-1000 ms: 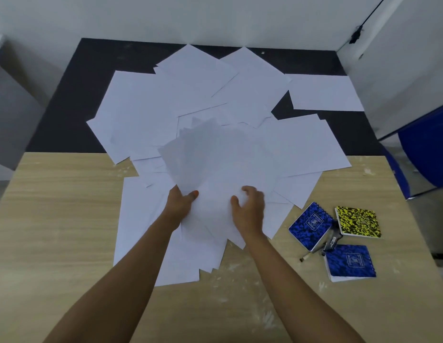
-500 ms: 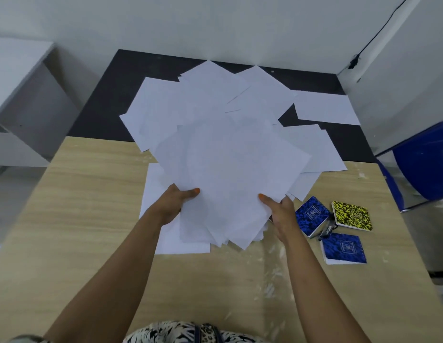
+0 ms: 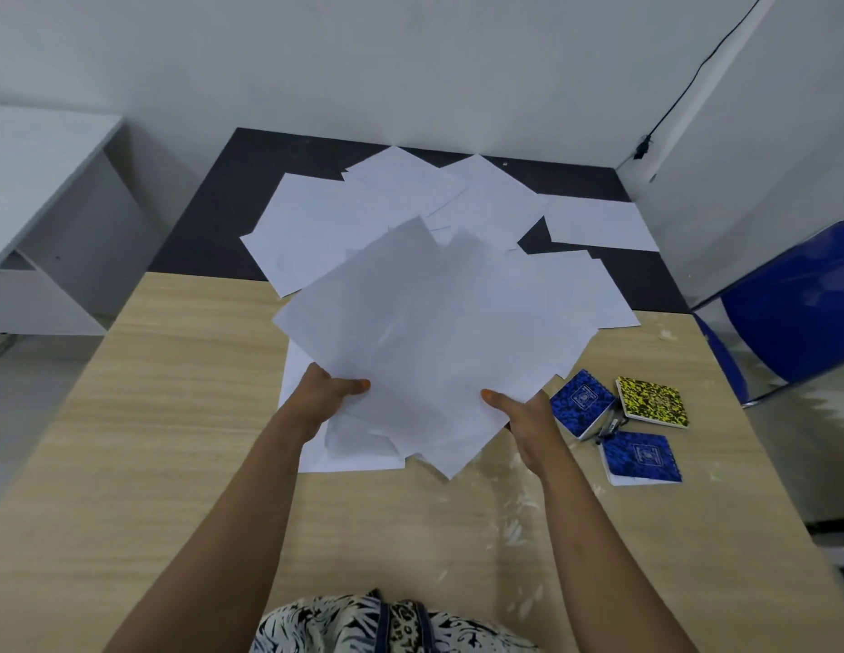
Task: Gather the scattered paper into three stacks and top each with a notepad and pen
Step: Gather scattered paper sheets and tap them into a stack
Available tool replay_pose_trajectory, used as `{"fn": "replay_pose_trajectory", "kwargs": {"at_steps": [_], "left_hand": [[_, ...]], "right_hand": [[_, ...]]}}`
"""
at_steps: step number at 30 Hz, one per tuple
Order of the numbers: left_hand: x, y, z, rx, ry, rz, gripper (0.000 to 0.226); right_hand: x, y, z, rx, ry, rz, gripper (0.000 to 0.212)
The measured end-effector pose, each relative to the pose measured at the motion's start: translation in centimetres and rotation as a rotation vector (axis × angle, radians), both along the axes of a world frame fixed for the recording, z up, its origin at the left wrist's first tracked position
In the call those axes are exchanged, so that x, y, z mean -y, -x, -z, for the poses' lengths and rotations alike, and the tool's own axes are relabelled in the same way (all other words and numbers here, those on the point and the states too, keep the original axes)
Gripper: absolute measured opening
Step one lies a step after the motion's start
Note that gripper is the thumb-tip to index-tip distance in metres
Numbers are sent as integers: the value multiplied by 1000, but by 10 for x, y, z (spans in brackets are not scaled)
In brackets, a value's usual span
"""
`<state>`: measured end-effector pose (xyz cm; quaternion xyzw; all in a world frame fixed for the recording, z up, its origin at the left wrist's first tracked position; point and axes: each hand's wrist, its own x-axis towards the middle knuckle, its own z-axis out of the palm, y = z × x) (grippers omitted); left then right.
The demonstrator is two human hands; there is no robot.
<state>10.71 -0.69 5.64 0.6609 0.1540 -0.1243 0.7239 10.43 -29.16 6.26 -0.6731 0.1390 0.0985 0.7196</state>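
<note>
A fanned sheaf of paper (image 3: 429,351) is gripped at frame centre by the left hand (image 3: 323,398) and right hand (image 3: 523,412), thumbs on top, with three notepads (image 3: 620,417) seen lower right on the table (image 3: 151,417).

Held sheaf (image 3: 424,341) hides sheets beneath; pens (image 3: 610,425) mostly hidden between notepads (image 3: 582,402).

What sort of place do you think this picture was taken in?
Probably an office or classroom: a wood-grain desk strewn with white paper sheets, three small notepads beside them, and a blue chair at the desk's side.
</note>
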Motion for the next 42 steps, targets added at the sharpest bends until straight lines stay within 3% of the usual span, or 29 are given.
{"fn": "replay_pose_trajectory", "kwargs": {"at_steps": [8,11,16,24,29,34,42], "left_hand": [[-6,17,-6,55,16,-29,49],[-8,21,-11,70,20,-37,50],[-3,27,-17,93,-11,-70,46],[4,37,-29,187,85,-173,52],[3,34,-37,307,19,-232,66],[7,30,-47,420,-51,-234,58],[6,25,-46,442,-74,-231,40]], "right_hand": [[-2,5,-10,8,156,-123,31],[-3,4,-13,2,189,-89,49],[-24,15,-24,79,127,-169,43],[-51,29,-29,185,-39,100,25],[-56,28,-38,232,-20,80,35],[-66,31,-46,320,-53,35,46],[-78,29,-44,354,-39,117,29]]}}
